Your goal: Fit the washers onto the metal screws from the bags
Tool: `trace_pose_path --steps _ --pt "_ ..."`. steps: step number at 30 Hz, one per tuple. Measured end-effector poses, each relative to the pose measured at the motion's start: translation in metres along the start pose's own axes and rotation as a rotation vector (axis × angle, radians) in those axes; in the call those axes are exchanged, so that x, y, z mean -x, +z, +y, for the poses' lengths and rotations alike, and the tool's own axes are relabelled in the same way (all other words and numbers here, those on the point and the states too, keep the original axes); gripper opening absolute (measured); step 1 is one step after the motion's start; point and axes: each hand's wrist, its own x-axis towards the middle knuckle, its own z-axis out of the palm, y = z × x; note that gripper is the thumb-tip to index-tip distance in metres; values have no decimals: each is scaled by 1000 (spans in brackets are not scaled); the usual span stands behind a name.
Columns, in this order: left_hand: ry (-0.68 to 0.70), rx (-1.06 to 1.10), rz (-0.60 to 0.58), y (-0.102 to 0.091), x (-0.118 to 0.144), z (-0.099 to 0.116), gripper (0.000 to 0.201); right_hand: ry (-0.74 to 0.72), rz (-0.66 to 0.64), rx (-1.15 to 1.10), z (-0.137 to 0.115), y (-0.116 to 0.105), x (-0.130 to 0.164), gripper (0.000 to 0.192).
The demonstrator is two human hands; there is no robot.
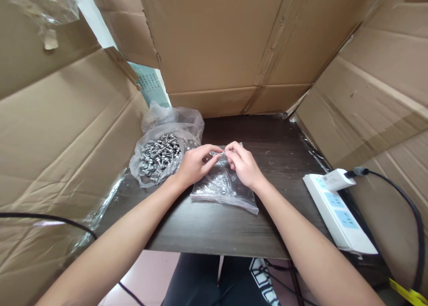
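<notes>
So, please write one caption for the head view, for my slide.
Both hands pinch a small metal part over a clear bag on a dark table.

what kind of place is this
Probably a makeshift small-parts packing desk: cardboard walls surround a dark table, an open bag of metal screws lies by the left hand, and a power strip lies at right.

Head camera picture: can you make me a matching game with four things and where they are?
Things:
1. open bag of metal screws
2. flat clear bag
3. white power strip
4. small metal part

Places:
A. right edge of the table
B. between both hands' fingertips
C. left of the left hand
D. under the hands, mid-table

Pairs: 1-C, 2-D, 3-A, 4-B
</notes>
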Motion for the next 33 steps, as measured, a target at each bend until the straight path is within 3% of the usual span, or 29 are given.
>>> trace_pose_path --steps 5,9,14,16,21,27,33 --pt "33 -5 17 0 -1 1 14 -7 8 20 -2 0 0 41" --pt "31 -14 22 0 -1 2 13 -18 29 0 -2 0 1 31" --pt "18 -18 17 -1 0 1 13 27 27 35 -1 1 0 54" --pt "12 -19 12 -1 0 1 13 14 0 40 0 2 0 50" --pt "-21 -11 10 -1 0 1 18 -65 17 -9 0 2 -1 11" --pt "-20 41 -35 0 1 -1 23 -72 2 -15 0 2 -1 12" --pt "-78 121 -60 1 2 -4 38 -70 -25 -39 2 4 0 27"
